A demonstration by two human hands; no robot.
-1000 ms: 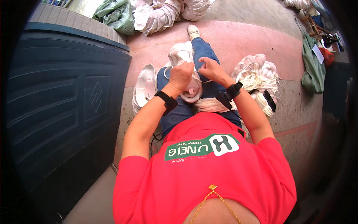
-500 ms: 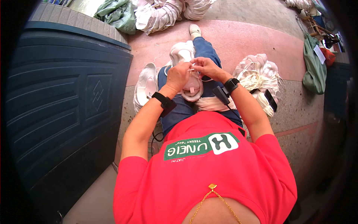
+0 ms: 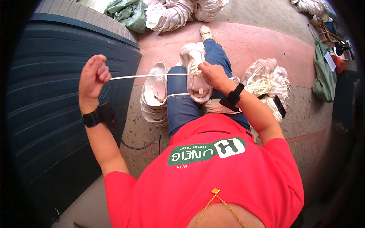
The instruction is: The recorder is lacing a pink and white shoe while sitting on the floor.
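Fingers [image 3: 102, 71] of the left hand [image 3: 92, 81] are curled into a fist around a white lace [image 3: 148, 76], well out to the left of the pink-and-white shoe [image 3: 195, 83]. That shoe lies across the lap, on the blue jeans [image 3: 178, 114], its toe pointing away from the body and its heel toward it. From the fist the lace runs straight and taut to the shoe's lacing. At the right edge of that lacing is the right hand [image 3: 216, 78], its fingertips drawn in close; whether they pinch anything I cannot tell. A second white strand [image 3: 178, 94] leads from the shoe's left side, near the heel, across the left thigh. Left of the shoe, just past that leg, stands a stack of white shoes [image 3: 152, 91]. Right of the shoe sits a heap of pale pink shoe parts [image 3: 262, 70] with cream laces [image 3: 260, 86] over it, and a dark flat object [image 3: 279, 106] beside them. Beyond the shoe's toe are pale bundles [image 3: 169, 17] with a crumpled green bag [image 3: 127, 15] to their left. A dark blue panel [image 3: 57, 95] fills the far left of the shoe; a hanging green sack [image 3: 324, 76] is far to its right
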